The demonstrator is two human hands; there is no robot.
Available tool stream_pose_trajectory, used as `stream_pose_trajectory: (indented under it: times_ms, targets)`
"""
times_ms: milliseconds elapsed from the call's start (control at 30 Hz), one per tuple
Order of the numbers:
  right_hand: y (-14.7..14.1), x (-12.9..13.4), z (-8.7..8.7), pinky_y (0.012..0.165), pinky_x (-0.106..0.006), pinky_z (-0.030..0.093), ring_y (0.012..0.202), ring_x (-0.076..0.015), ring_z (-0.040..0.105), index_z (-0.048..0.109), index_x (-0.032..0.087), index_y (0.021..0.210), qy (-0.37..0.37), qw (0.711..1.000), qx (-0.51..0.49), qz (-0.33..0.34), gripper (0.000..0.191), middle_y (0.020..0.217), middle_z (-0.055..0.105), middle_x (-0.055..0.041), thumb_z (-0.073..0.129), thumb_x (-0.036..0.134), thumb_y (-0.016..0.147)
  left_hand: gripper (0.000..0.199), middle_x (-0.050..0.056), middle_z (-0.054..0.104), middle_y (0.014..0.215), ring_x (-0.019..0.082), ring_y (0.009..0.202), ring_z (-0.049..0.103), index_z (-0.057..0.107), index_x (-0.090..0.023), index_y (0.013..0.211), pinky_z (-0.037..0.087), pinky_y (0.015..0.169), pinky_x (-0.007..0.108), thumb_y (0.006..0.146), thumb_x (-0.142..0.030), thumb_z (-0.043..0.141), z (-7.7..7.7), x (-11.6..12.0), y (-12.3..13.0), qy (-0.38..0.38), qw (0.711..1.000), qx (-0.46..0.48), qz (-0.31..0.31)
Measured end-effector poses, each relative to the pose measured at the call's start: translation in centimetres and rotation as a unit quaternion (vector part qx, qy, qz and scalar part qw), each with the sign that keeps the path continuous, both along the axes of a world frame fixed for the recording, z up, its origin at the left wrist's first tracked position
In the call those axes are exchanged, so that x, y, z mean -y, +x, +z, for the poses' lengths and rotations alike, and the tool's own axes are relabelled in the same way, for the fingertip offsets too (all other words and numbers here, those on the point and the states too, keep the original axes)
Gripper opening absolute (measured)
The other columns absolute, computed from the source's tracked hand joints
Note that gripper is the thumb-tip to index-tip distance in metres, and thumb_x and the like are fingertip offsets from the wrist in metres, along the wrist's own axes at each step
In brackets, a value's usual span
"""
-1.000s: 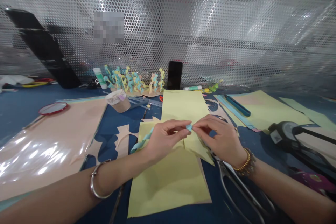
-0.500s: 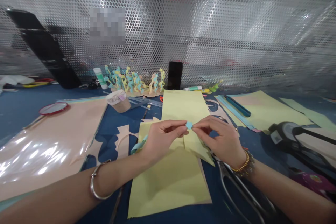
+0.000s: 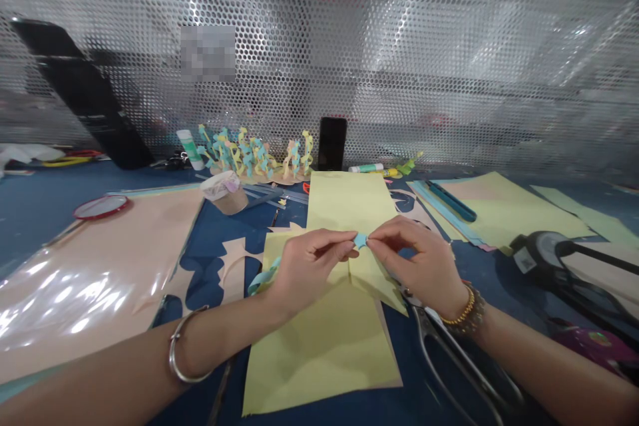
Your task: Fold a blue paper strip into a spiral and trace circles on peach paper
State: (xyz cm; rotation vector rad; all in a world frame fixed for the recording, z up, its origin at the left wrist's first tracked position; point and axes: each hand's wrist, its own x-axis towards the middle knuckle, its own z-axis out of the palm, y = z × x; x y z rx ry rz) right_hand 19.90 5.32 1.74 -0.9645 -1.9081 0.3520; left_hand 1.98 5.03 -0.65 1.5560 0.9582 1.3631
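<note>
The left hand (image 3: pixel 312 267) and right hand (image 3: pixel 417 266) are pinching a light, flimsy blue paper strip (image 3: pixel 360 240) by its tip.

Bright light from above flares in white patches across the perforated metal screen (image 3: pixel 399 60) and glares off the glossy peach sheet (image 3: pixel 74 293); soft shadow dims the yellow paper (image 3: pixel 319 353), the wide lens bends the edges, and a pixelated square (image 3: pixel 208 53) blurs upper left
</note>
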Motion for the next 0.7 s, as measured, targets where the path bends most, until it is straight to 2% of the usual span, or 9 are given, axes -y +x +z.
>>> stream_pose_trajectory:
  times_ms: [133,400,700]
  targets:
    - [0.19,-0.21,-0.11,0.056,-0.019,0.050,0.067,-0.0093,0.059,0.067,0.021,0.088,-0.017,1.000,-0.003,0.008,0.009,0.078,0.064,-0.0007,0.062,0.021,0.082,0.014,0.001,0.074,0.079,0.010,0.068,0.070,0.072,-0.020,0.091,0.057,0.064,0.015,0.080,-0.021,0.063,0.08,0.06,-0.02,0.005,1.000,-0.001,0.005]
    - [0.36,-0.11,0.17,0.056,-0.021,0.050,0.068,-0.0104,0.061,0.069,0.019,0.082,0.029,0.999,0.015,0.020,0.007,0.078,0.067,-0.0023,0.063,0.016,0.080,0.009,0.002,0.073,0.077,0.011,0.066,0.069,0.071,-0.016,0.083,0.057,0.063,0.017,0.078,-0.021,0.065,0.36,0.02,0.05,-0.008,1.000,0.006,0.010]
    - [0.61,-0.07,0.62,0.061,-0.026,0.051,0.069,-0.0137,0.062,0.068,0.020,0.079,0.084,0.995,0.055,0.027,0.009,0.076,0.066,-0.0031,0.060,0.017,0.082,0.010,0.002,0.071,0.078,0.010,0.065,0.066,0.070,-0.018,0.085,0.056,0.063,0.019,0.081,-0.021,0.062,0.23,-0.01,-0.32,0.088,0.992,-0.082,0.039]
